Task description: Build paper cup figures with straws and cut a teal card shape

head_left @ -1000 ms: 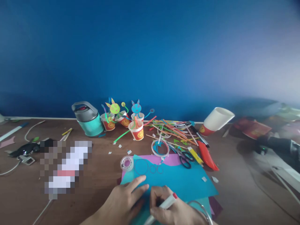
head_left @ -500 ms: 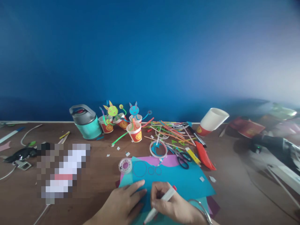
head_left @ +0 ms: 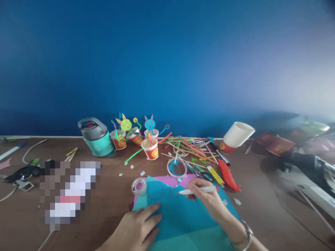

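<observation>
My right hand (head_left: 201,191) grips a white marker (head_left: 205,190) with a red tip. The tip is over the right end of a row of drawn circles on a blue sheet of paper (head_left: 183,216). One large circle (head_left: 155,190) and two small ones show there. My left hand (head_left: 141,223) lies on the sheet's left part, fingers spread. Teal and purple sheets show beneath the blue one. A roll of clear tape (head_left: 139,187) rests at the paper's upper left corner.
Paper cups with straw arms, one with a blue cat face (head_left: 150,124), stand by the wall. A teal flask (head_left: 98,139) is left of them. Straws (head_left: 193,148), scissors, a yellow cutter (head_left: 216,176) and a red pouch (head_left: 228,174) lie right. A tall white cup (head_left: 237,136) leans behind.
My right hand has moved up and to the right with the marker, from the sheet's lower part to the drawn circles. My left hand has stayed nearly in place.
</observation>
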{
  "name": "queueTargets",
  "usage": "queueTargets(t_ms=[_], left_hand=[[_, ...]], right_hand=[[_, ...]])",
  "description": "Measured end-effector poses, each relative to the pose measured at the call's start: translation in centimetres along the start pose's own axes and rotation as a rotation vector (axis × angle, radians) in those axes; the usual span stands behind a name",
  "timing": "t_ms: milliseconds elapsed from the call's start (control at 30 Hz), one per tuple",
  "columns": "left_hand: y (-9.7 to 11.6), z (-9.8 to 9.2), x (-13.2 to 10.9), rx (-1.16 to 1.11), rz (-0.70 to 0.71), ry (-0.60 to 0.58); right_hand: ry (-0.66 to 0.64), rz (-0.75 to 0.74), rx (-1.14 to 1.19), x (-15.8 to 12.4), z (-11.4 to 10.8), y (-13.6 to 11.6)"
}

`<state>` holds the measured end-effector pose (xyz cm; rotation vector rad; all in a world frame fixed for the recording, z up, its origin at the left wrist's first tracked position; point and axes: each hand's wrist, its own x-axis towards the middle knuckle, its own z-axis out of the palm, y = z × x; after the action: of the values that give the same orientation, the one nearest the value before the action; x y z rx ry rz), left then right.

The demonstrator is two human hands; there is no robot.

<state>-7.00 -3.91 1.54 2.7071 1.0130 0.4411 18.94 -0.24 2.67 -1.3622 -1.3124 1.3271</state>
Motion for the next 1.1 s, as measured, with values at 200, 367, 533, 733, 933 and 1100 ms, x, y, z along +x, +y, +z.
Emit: queueTargets(t_ms=[200, 367, 533, 733, 933, 1100], left_hand=[[-0.5, 1.1, -0.3, 0.002, -0.013, 0.078], [-0.5, 1.2, -0.2, -0.014, -0.032, 0.046], [-0.3, 1.1, -0.1, 0.000, -0.055, 0.027], [-0.2, 1.0, -0.1, -0.004, -0.046, 0.044], [-0.3, 1.2, -0.1, -0.002, -0.046, 0.053], [-0.3, 1.2, -0.3, -0.005, -0.031, 0.069]], right_hand=[[0.123, 0.061, -0.064, 0.9, -2.0, 0.6], [0.118, 0.018, -0.126, 0.4, -1.8, 1.7], [0.121, -0.035, -0.206, 0.5, -1.4, 1.5], [0.086, -0.086, -0.251, 0.3, -1.2, 1.6], [0.069, -0.093, -0.271, 0.2, -1.1, 1.5], [0.067, -0.072, -0.275, 0.2, -1.1, 1.4]])
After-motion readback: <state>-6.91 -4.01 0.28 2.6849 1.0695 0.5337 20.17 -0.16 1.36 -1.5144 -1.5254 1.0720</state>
